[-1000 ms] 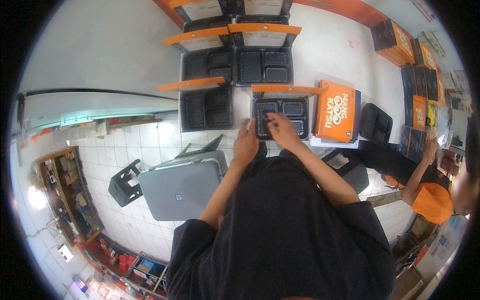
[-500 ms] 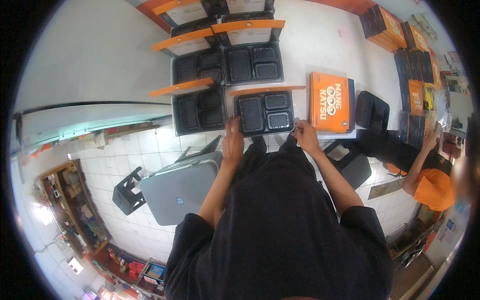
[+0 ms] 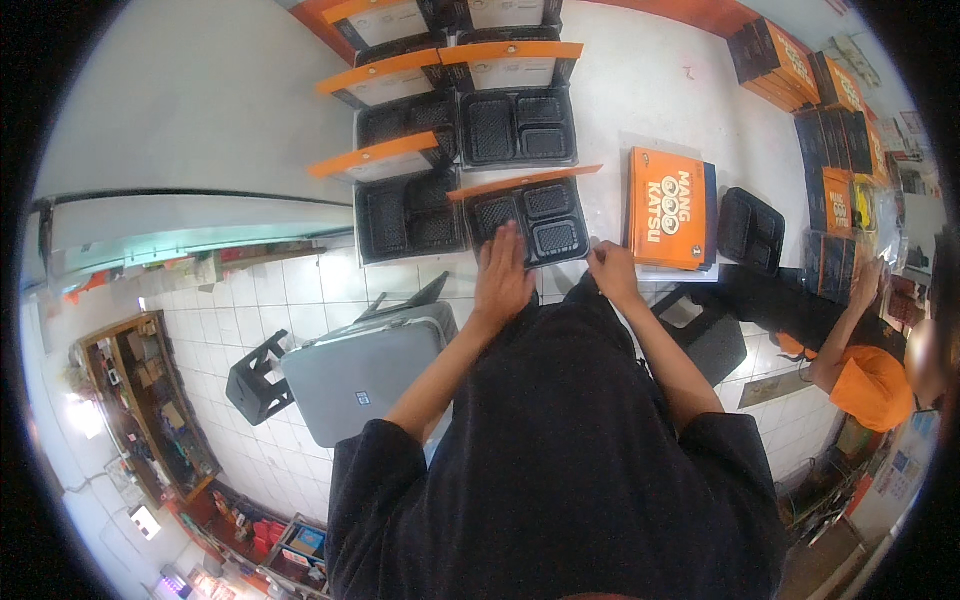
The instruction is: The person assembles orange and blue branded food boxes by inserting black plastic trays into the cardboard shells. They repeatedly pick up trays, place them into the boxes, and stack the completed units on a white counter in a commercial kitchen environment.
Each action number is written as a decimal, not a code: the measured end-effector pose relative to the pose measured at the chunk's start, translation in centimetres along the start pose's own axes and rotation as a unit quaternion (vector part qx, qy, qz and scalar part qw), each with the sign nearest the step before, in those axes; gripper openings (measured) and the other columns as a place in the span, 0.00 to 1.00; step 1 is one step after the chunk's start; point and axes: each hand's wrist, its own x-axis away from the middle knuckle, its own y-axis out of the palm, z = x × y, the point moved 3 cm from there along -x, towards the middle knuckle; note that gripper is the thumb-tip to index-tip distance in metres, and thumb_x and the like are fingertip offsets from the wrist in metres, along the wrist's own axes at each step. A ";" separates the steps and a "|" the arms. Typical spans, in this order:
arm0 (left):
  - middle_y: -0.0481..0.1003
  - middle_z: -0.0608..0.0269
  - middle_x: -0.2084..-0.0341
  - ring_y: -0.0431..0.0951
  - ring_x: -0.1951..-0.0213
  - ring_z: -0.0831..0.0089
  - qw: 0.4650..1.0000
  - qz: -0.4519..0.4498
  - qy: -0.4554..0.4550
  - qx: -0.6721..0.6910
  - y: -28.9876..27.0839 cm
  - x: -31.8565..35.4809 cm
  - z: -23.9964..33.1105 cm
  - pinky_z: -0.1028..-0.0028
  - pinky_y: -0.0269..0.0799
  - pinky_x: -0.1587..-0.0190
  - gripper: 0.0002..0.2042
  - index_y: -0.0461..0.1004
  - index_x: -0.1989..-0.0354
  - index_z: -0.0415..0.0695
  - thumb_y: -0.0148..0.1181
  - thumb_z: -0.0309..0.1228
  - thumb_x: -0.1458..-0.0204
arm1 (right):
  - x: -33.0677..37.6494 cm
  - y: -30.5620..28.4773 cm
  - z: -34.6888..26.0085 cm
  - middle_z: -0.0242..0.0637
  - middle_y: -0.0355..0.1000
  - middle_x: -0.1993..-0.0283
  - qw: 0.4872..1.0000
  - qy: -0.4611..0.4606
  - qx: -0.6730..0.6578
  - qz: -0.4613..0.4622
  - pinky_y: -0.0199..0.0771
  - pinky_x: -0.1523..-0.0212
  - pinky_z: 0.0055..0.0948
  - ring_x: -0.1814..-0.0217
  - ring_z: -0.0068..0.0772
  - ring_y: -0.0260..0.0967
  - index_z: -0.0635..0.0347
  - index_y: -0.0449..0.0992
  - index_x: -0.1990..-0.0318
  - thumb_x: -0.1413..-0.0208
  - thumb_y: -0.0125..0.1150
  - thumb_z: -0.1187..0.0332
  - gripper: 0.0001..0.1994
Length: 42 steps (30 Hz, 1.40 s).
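Observation:
A food box with an orange lid flap (image 3: 527,182) standing up at its far side lies in front of me, slightly turned. A black compartment tray (image 3: 557,239) sits in it. My left hand (image 3: 505,272) rests flat on the tray's near left part, fingers stretched out and covering some of the large compartment. At the near right corner, my right hand (image 3: 613,272) pinches the edge with thumb and fingertips. Just right of it lies a stack of flat orange boxes (image 3: 665,210). Past that is a separate black tray (image 3: 751,230).
Several opened boxes with black trays (image 3: 410,215) stand in two columns at left and beyond. Folded boxes (image 3: 775,65) are stacked at the far right of the white table (image 3: 640,90). A grey container (image 3: 370,375) stands at left; a co-worker's orange-clad figure (image 3: 870,388) is at right.
My left hand has moved from the box's near left corner onto the tray. The box has turned a little, its left side nearer me. My right hand stays at the corner.

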 end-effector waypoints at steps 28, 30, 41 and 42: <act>0.50 0.57 0.23 0.47 0.25 0.43 0.988 -0.027 0.146 0.049 0.5 -5.6 -3.0 0.39 0.40 0.26 0.29 0.72 0.34 0.53 0.55 0.52 0.41 | -1.3 1.2 -0.1 0.53 0.80 0.70 0.979 0.121 -0.120 -0.115 0.83 0.66 0.37 0.70 0.40 0.83 0.72 0.70 0.48 0.43 0.57 0.74 0.17; 0.50 0.57 0.23 0.46 0.24 0.43 0.989 -0.025 0.142 0.045 0.8 -5.4 -2.9 0.39 0.39 0.26 0.29 0.72 0.34 0.53 0.55 0.52 0.42 | -1.6 0.5 -0.9 0.52 0.80 0.70 0.970 0.129 -0.152 -0.137 0.84 0.68 0.35 0.70 0.38 0.84 0.73 0.70 0.48 0.43 0.56 0.74 0.16; 0.59 0.52 0.29 0.56 0.29 0.45 0.985 0.009 0.153 0.076 -0.9 -4.7 -2.6 0.45 0.46 0.27 0.25 0.75 0.39 0.49 0.60 0.44 0.43 | -1.5 2.2 1.4 0.50 0.78 0.71 0.935 0.219 -0.257 -0.104 0.84 0.70 0.32 0.72 0.35 0.82 0.73 0.73 0.62 0.39 0.52 0.73 0.09; 0.62 0.52 0.31 0.59 0.30 0.46 0.985 0.018 0.146 0.093 -1.4 -4.1 -2.7 0.46 0.50 0.28 0.23 0.76 0.41 0.48 0.62 0.42 0.44 | -1.3 2.2 1.1 0.50 0.79 0.71 0.941 0.209 -0.247 -0.101 0.84 0.69 0.33 0.72 0.36 0.82 0.73 0.73 0.62 0.39 0.52 0.72 0.09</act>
